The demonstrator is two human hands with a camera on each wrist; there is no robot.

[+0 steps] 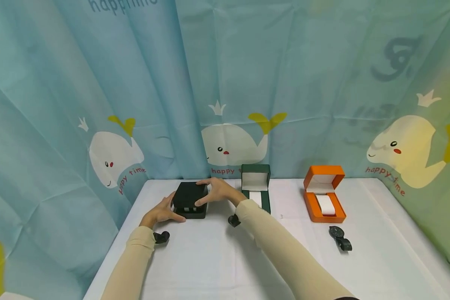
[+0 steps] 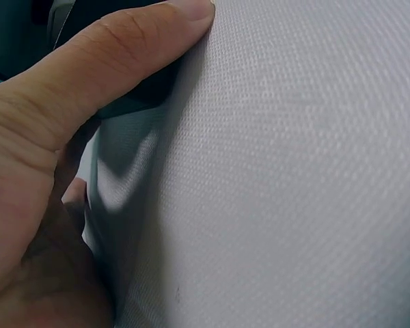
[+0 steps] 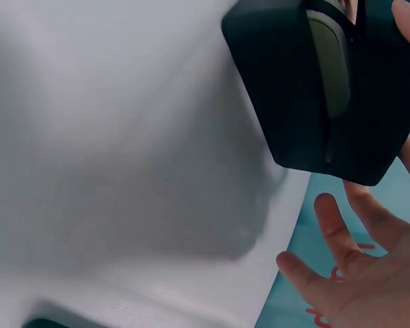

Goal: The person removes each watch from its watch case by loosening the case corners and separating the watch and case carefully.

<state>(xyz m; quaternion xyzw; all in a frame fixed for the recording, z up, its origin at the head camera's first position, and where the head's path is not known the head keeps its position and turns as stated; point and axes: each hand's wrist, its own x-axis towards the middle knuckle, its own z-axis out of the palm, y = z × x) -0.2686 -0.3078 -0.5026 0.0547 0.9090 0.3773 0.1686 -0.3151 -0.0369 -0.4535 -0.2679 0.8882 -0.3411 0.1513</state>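
A black watch box (image 1: pixel 187 193) stands at the back left of the table, its lid tilted low over the base with a narrow gap at the front. Through that gap a pale cushion (image 3: pixel 331 72) shows. My left hand (image 1: pixel 160 212) holds the box's left side, thumb along the front bottom edge and fingers further back, partly hidden. With thumb at the front and index finger at the back, my right hand (image 1: pixel 221 191) grips the lid. Its other fingers spread free of the box in the right wrist view.
Right of the black box stands an open green watch box (image 1: pixel 256 183) with a white cushion, partly behind my right forearm. Further right is an open orange watch box (image 1: pixel 316 212), also with a white cushion. A black wristwatch (image 1: pixel 339 238) lies before it. A whale-print curtain (image 1: pixel 232 83) hangs behind.
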